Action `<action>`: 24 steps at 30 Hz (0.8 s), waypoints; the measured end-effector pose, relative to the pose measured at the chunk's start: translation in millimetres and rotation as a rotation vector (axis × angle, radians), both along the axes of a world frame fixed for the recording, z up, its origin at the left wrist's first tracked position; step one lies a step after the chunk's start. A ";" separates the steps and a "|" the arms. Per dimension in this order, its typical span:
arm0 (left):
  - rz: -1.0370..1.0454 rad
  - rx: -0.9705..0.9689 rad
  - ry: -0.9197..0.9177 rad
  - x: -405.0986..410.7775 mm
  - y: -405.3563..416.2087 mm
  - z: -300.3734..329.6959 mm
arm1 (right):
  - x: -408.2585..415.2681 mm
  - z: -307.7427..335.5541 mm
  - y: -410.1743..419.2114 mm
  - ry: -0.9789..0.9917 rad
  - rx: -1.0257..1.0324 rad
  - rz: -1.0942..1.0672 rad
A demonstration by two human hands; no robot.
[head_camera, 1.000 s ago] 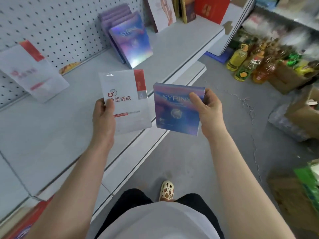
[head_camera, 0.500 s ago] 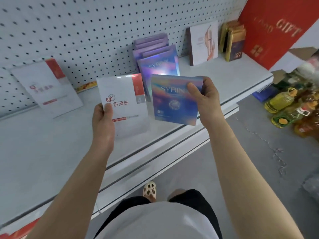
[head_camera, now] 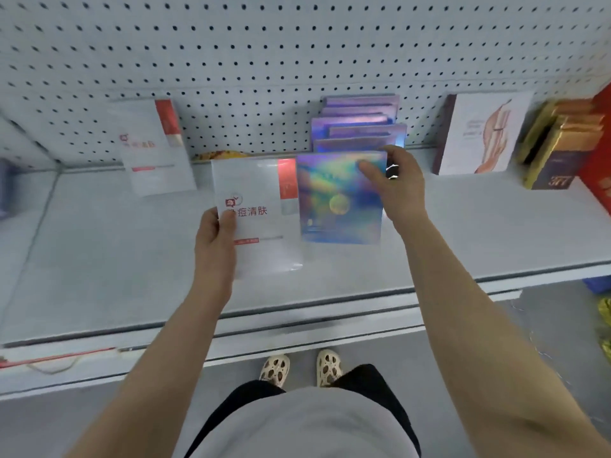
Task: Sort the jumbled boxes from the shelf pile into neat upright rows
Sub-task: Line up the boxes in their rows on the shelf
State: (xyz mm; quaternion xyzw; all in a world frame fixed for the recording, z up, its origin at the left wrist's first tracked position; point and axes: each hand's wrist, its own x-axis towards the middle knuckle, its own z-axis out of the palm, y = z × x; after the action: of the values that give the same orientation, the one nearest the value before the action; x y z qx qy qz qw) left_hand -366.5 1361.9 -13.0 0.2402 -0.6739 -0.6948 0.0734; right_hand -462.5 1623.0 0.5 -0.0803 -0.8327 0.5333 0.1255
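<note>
Just beyond the right hand (head_camera: 401, 190), gripping a holographic box (head_camera: 340, 200), stands its matching row (head_camera: 358, 127); slot it upright. Left hand (head_camera: 215, 239) grips a white box (head_camera: 254, 213).

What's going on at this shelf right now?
A person stands at a grey shelf, a box in each hand. The left hand holds a white box with a red stripe; the right hand holds a holographic box in front of a row of matching holographic boxes against the pegboard. Another white box leans further left.
</note>
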 end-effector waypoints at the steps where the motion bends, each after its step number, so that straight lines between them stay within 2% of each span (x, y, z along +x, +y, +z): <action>1: 0.018 -0.003 -0.007 2.0 5.0 -1.3 | -4.9 -2.6 2.7 -0.002 0.052 0.018; 3: 0.055 -0.004 -0.019 6.0 14.7 -1.7 | -11.7 -7.5 8.0 0.029 0.159 0.044; 7: 0.097 -0.024 -0.032 11.9 29.5 -3.0 | -17.7 -11.9 14.2 0.088 0.222 0.068; 11: 0.128 -0.036 -0.021 17.3 37.3 -4.5 | -15.4 -7.9 3.1 0.263 0.350 0.041; 13: 0.132 -0.040 -0.020 20.6 38.2 -5.0 | -7.8 0.5 -17.4 0.324 0.301 0.103; 15: 0.134 -0.039 -0.025 23.0 36.2 -4.6 | 1.9 14.4 -44.4 0.252 0.162 0.283; 19: 0.134 -0.047 -0.018 27.0 17.5 -2.7 | 5.8 28.5 -90.0 -0.105 0.056 0.681; 22: 0.122 -0.086 -0.012 30.4 -10.4 -2.1 | 0.7 31.1 -117.5 -0.142 -0.042 0.744; 24: 0.085 -0.135 -0.008 30.6 -37.3 -2.8 | -2.0 33.1 -141.0 -0.112 -0.033 0.734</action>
State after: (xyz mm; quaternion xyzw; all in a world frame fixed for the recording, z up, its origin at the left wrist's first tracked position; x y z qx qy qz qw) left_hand -335.9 1324.6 -15.8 0.2660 -0.7089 -0.6429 0.1161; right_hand -464.6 1482.0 33.6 0.1925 -0.8030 0.5508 -0.1213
